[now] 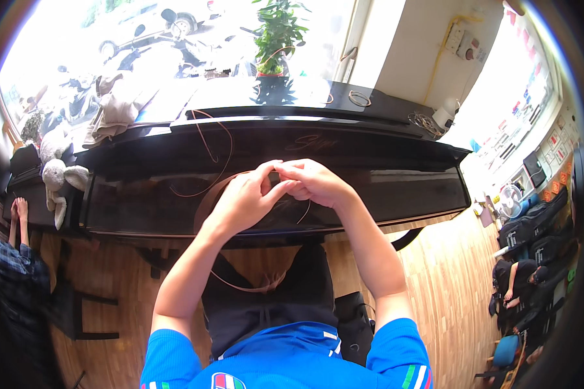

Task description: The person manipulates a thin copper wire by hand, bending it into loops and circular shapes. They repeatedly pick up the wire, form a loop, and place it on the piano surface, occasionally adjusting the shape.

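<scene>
Over a closed black piano lid (396,194), my two hands meet. My left hand (246,194) is closed, thumb and fingers pinched together beside the right. Fingertips of my right hand (315,181) are pinched too. Both grip a thin copper-coloured wire (204,207), though the exact spot between the fingers is hidden. The wire bows out left of my left hand and hangs in a loop down to my lap. A short end sticks out below my right hand. Another thin copper-coloured wire (231,146) curls over the piano front, left of my hands.
A coiled wire ring (360,98) and a tangled coil (425,123) lie on the piano top beside a white object (446,113). A potted plant (279,39) stands behind. At left are a grey plush toy (61,175) and another person's hands (19,211); at right, another person (518,282).
</scene>
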Demonstrator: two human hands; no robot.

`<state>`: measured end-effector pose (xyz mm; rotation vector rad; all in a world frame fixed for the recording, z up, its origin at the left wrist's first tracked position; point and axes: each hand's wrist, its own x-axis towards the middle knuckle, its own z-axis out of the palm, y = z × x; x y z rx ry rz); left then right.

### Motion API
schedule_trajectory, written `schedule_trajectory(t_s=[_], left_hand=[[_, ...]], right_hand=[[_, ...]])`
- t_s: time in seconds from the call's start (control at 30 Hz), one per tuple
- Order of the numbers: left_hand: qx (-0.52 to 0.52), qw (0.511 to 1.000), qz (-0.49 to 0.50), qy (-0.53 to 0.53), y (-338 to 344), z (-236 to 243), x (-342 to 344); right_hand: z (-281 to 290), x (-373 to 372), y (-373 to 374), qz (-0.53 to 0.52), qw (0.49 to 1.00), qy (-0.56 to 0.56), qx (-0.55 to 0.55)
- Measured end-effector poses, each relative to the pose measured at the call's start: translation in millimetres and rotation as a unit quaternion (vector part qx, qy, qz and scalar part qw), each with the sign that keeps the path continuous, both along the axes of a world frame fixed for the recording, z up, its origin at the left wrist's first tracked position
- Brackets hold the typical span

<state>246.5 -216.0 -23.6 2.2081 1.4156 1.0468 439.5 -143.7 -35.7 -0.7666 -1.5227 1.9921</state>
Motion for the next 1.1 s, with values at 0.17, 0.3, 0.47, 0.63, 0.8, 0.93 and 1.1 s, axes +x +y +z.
schedule_trajectory(t_s=[0.17, 0.3, 0.47, 0.63, 0.8, 0.93, 1.1], left_hand=[[-0.020, 0.998, 0.055, 0.009, 6.2, -3.0, 3.5], [-0.206, 0.976, -0.013, 0.062, 13.8, 0.2, -16.4], [-0.375, 0.916, -0.016, 0.143, 11.5, 22.2, -22.6], [0.224, 0.959, 0.063, 0.162, 19.3, -11.0, -2.5], [-0.125, 0.984, -0.079, -0.096, 36.7, -32.5, 6.7], [-0.149, 0.960, -0.116, -0.205, 60.4, -68.0, -9.0], [-0.211, 0.929, -0.098, -0.288, 65.2, -77.0, -14.3]], right_hand=[[-19.3, 33.0, 9.7, 0.001, 0.999, 0.021, -0.037], [-40.0, 42.9, 14.9, 0.003, 0.996, 0.065, -0.064], [-53.9, 40.7, 13.7, 0.014, 0.987, 0.128, -0.093], [-55.0, 32.1, 11.0, -0.006, 0.981, 0.158, -0.114], [-57.9, 33.5, 9.0, -0.009, 0.973, 0.177, -0.144], [-74.2, 33.2, 11.9, 0.030, 0.956, 0.236, -0.173], [-79.9, 26.7, 2.1, 0.029, 0.890, 0.401, -0.214]])
